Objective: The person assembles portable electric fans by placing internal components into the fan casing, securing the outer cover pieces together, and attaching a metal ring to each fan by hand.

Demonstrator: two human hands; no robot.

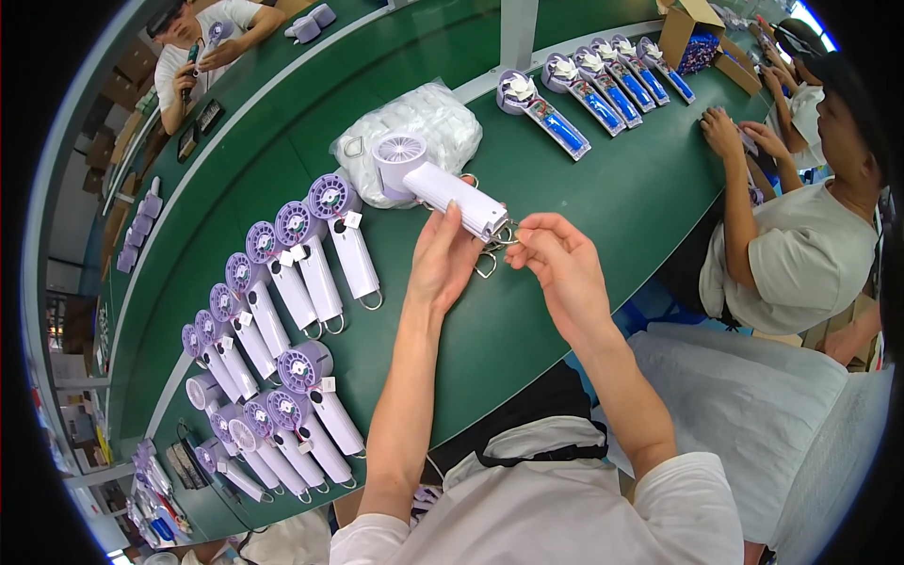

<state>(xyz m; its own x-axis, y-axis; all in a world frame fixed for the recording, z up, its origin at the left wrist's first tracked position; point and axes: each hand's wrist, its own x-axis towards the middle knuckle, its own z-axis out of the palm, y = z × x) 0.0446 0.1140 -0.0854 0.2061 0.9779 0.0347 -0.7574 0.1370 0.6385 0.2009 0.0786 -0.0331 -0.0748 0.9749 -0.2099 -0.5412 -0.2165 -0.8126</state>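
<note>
A pale purple handheld fan lies across my left hand, its round head pointing up and to the left. My left fingers are wrapped around the handle, thumb on top. At the handle's lower end, my right hand pinches a metal ring clip between thumb and fingertips. Another metal loop sticks out below my left fingers; whether it hangs from the fan or sits in my hand, I cannot tell. Behind the fan's head rests a clear plastic bag full of whitish parts.
Rows of purple fans with wire loops lie to my left on the green table. Several opened fans with blue batteries lie at the far right, near a cardboard box. Co-workers sit at right; another person works across the table.
</note>
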